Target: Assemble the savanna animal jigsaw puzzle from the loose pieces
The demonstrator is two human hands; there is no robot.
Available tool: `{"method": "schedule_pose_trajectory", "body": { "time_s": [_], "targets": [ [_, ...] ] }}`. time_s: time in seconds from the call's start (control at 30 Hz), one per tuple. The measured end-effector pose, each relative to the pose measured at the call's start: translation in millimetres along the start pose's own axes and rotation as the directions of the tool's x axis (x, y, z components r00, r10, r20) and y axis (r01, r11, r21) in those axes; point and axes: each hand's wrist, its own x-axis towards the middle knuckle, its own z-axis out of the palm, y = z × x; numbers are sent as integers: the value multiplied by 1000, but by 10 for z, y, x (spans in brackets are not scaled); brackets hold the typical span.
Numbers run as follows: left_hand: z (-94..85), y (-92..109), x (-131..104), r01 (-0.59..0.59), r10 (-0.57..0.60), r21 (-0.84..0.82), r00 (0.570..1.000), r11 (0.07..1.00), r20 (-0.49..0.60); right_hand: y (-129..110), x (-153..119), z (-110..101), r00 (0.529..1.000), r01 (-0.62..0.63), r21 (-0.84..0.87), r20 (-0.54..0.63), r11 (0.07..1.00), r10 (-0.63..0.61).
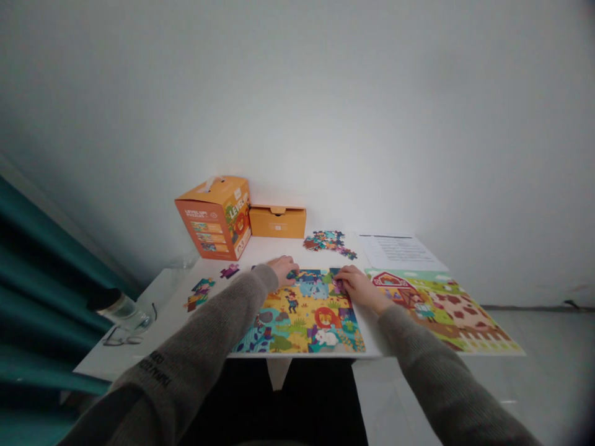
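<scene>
A colourful animal jigsaw puzzle (302, 316) lies near the table's front edge, showing a lion, an elephant and a dinosaur. My left hand (282, 271) reaches over its upper left part. Its fingers are curled on a dark green-blue puzzle piece (292, 274), partly hidden by them. At the puzzle's upper right corner my right hand (359, 286) has its thumb and fingers closed at a purple puzzle piece (338, 283). Whether that piece is joined to the rest I cannot tell. Loose puzzle pieces (328, 240) lie in a heap behind the puzzle.
More pieces (201, 294) and a purple piece (229, 271) lie left. An orange puzzle box (214, 217) and a smaller orange box (277, 222) stand by the wall. Glasses (121, 337) and a glass jar (130, 313) are far left; a farm picture (446, 310) and paper (400, 251) lie right.
</scene>
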Motion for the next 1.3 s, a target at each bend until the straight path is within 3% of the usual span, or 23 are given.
{"method": "schedule_pose_trajectory", "body": {
  "time_s": [0.4, 0.57, 0.7, 0.97, 1.13, 1.3],
  "targets": [
    [82, 98, 240, 3, -3, -12, 1000, 1000, -1, 6, -62, 32, 998, 18, 31, -65, 999, -15],
    [46, 101, 245, -9, 10, -10, 1000, 1000, 28, 11, 21, -4, 999, -46, -9, -25, 999, 45],
    [-3, 210, 264, -35, 35, 14, 999, 999, -4, 4, 67, -8, 1000, -11, -37, 13, 999, 12],
    [37, 513, 519, -76, 77, 60, 997, 995, -2, 37, -63, 123, 990, 37, 15, -135, 999, -34],
    [71, 527, 623, -85, 81, 108, 996, 991, 39, 37, -94, 168, 982, 60, 13, -181, 998, -56],
    [119, 485, 602, -74, 76, 68, 997, 995, -25, 17, -98, 168, 979, 69, 2, -193, 998, -67]
  ]
}}
